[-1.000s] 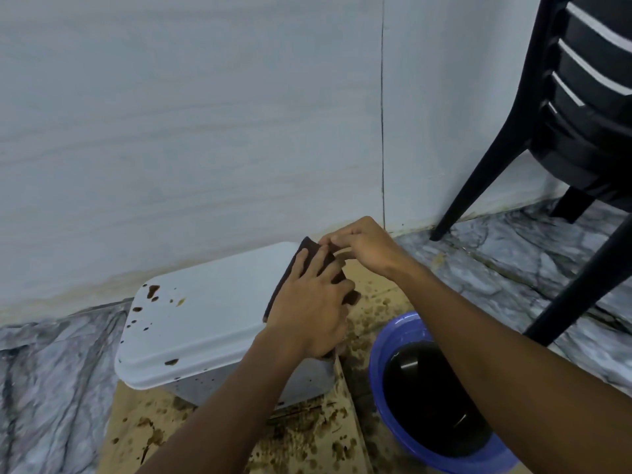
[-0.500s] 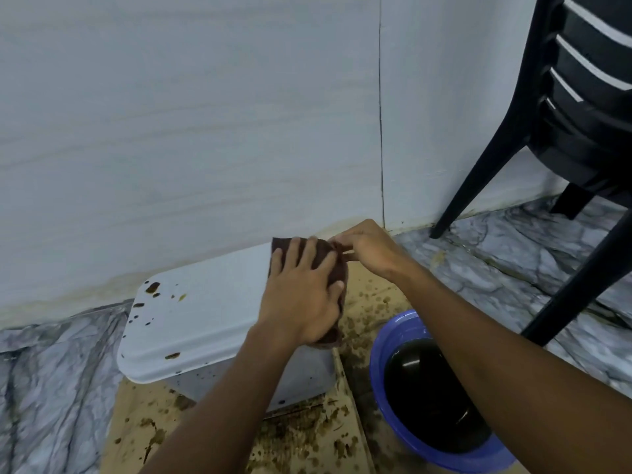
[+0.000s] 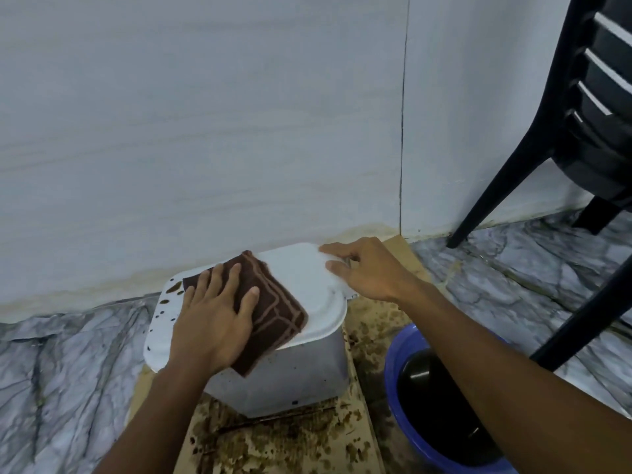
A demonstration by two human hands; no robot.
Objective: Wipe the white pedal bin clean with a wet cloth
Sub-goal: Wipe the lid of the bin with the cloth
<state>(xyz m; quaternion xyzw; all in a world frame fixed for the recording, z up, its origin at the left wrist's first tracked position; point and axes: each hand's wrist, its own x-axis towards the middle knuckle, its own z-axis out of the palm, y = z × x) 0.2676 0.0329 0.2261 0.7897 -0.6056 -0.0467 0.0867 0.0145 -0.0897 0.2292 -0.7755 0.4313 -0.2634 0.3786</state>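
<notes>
Dim, even light — wide-angle bowing

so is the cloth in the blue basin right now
No, the cloth lies flat on the bin lid under the left hand.

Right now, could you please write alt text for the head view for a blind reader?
A left hand presses a brown cloth flat on the lid of a white pedal bin while the right hand rests on the lid's right edge. Brown spots dot the lid's left end; a blue basin sits to the right.
</notes>
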